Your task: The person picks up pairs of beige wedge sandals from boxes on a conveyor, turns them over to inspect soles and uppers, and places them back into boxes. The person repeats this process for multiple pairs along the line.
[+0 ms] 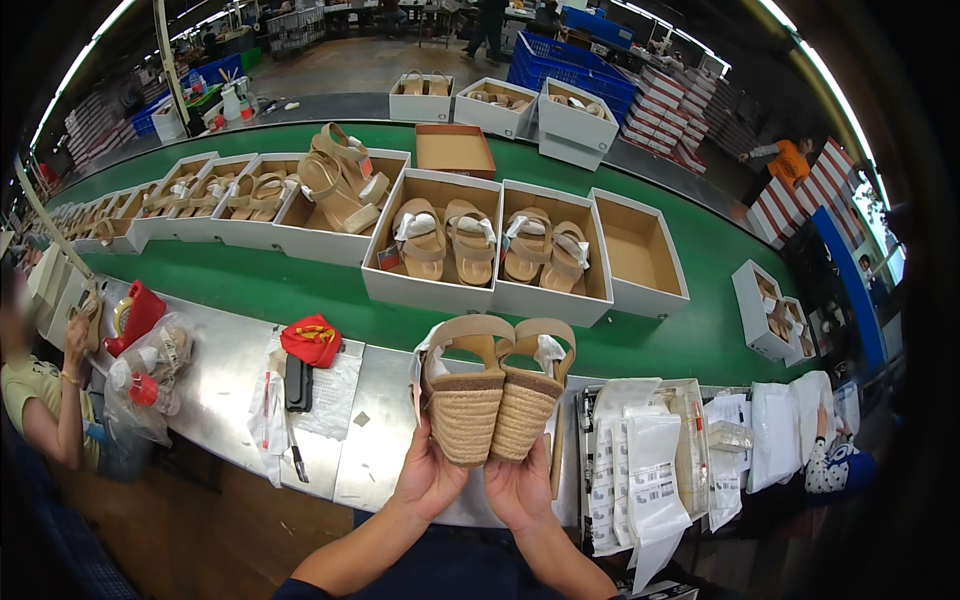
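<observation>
A pair of tan wedge sandals with woven rope heels is held up in front of me, the heels turned toward me. My left hand [432, 482] is closed around the bottom of the left sandal [464, 412]. Under the right sandal [527, 418], my right hand [519, 490] grips the sole. White paper stuffing shows inside the straps, and a tag hangs at the left sandal's side. Beyond my hands, two white shoe boxes [425, 289] [552, 306] each hold a similar pair. Another open box [640, 245] to their right shows its tan inside.
More boxes of sandals line the green conveyor [330, 290] to the left. On the metal table [380, 400] lie a red cloth [312, 341] and a black case [299, 384]. Label sheets fill a tray [640, 460] at right. Co-workers [45, 400] [838, 470] sit at both sides.
</observation>
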### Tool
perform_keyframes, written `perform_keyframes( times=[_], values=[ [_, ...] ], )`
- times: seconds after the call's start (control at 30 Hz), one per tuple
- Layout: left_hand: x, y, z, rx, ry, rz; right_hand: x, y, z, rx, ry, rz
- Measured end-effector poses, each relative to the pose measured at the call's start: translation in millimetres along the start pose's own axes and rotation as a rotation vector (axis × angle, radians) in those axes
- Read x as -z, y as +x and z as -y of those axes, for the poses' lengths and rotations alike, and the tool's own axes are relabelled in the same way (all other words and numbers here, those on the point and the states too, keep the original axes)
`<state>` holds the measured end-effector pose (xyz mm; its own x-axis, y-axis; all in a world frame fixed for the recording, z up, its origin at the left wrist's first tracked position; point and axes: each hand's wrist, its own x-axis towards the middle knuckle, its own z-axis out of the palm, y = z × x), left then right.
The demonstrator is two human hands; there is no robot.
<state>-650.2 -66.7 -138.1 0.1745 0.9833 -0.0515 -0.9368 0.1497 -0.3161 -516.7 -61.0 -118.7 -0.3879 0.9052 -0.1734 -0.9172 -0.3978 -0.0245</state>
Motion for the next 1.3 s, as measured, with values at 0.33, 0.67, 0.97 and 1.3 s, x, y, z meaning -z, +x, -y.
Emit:
perform_keyframes(
  times=[0.33,0.67,0.97,1.3],
  values=[
    [50.7,-40.6,-53.0,0.156,0.529,-0.129,-12.1,-24.5,21.8,-0.236,-0.207,0.080],
    [35.5,-28.8,-61.7,0.548,-0.020,0.039,1.2,-26.2,10.4,-0.435,-0.043,-0.089],
    [14.3,-31.7,-54.4,0.490,0.016,0.044,14.2,-35.0,10.9,-0.384,-0.020,-0.160],
    [21.2,-41.4,-79.2,0.165,0.720,-0.178,30.8,-40.3,42.6,-0.194,-0.697,-0.310]
  ],
)
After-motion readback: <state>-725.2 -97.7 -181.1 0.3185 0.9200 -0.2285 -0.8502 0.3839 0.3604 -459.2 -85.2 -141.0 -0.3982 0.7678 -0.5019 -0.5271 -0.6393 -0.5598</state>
